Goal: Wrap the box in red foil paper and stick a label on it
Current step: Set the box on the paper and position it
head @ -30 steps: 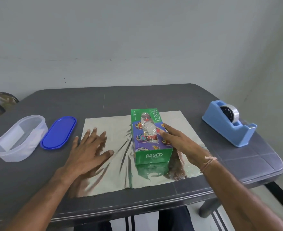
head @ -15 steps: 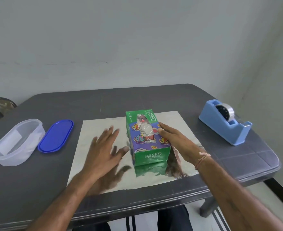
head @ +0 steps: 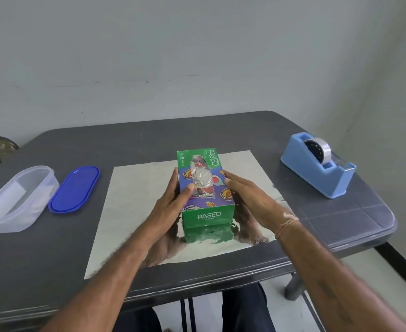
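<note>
Tissue box: stands flat on the foil sheet, near the sheet's middle, long axis pointing away from the person, opening up.
Foil sheet: spread on the table, mirror side up; the red face is presumably underneath so that it ends up outside.
Left hand: clasps the box, fingers along its left wall, thumb hooked over the top.
Right hand: fingers nearly straight, pressed to the right wall and top edge; not wrapped round.
Purpose of hold: judged to be squaring and centring the box so that the flaps meet evenly.
Tape dispenser: on the right, well apart, within reach for sealing.
Clear container: on the left, open, with the blue lid just beside it; the white slip inside may be the label.
Progress: early; no fold made.
</note>
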Demonstrator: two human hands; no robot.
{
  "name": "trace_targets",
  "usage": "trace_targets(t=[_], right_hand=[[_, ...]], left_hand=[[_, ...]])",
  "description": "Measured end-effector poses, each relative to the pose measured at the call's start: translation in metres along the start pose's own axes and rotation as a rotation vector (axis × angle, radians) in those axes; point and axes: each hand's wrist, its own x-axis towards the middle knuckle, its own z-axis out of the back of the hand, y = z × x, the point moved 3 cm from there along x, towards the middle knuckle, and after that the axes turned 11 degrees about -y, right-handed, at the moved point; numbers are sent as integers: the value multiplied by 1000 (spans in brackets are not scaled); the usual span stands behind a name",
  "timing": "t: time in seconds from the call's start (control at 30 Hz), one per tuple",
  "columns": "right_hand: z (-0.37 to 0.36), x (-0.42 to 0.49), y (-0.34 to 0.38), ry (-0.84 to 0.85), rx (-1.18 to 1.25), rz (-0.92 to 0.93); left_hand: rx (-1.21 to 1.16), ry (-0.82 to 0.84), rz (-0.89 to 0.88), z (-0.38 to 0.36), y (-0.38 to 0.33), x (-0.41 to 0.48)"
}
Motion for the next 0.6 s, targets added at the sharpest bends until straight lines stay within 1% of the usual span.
trace_targets(t=[0.07,0.17,0.27,0.37,0.47,0.6], right_hand=[[-3,-2,-2,0,22,-6],[-5,-2,-5,-8,72,-3],[-4,-5,-1,-44,165,13],[-3,-6,1,-61,266,22],[-7,-4,6,-106,346,-59],[-12,-2,5,-85,312,-135]], left_hand=[[3,-21,13,0,2,-2],[-77,-13,38,0,10,1],[-120,1,93,3,8,7],[-113,-27,113,9,0,9],[-160,-49,151,13,-1,11],[-144,-42,194,14,-4,13]])
